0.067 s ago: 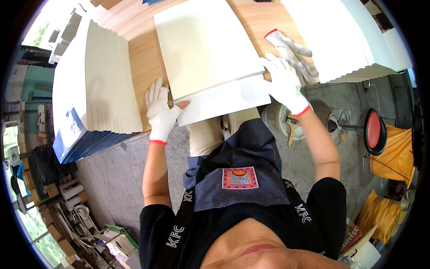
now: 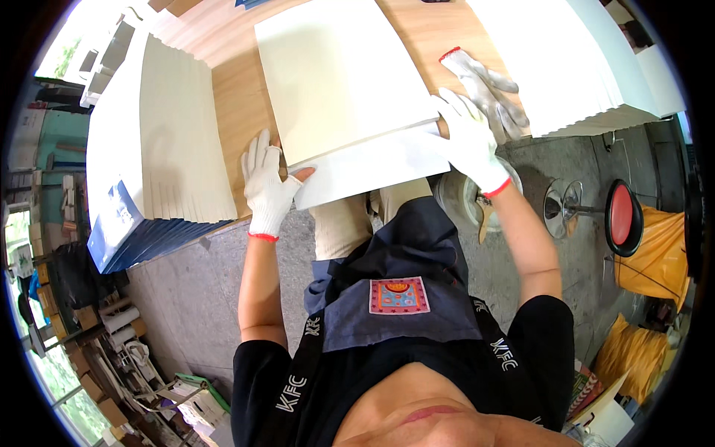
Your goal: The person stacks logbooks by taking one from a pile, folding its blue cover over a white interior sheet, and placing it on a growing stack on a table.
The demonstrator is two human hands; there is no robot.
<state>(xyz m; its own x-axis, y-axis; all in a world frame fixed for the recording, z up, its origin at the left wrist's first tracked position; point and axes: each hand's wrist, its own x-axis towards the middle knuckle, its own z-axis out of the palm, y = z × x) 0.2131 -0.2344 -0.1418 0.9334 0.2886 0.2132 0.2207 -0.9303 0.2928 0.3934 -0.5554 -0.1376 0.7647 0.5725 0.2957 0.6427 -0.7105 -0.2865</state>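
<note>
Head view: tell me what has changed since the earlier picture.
The gloved right hand has shifted slightly left; no grasp or release shows. The gloved left hand, white sheet, cream paper and loose glove look unmoved.

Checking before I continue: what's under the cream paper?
A white sheet sticks out along the near edge of the cream paper; whatever else lies beneath is covered.

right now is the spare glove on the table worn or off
Off: the spare glove lies on the table beside the right hand, and no arm enters its red cuff.
</note>
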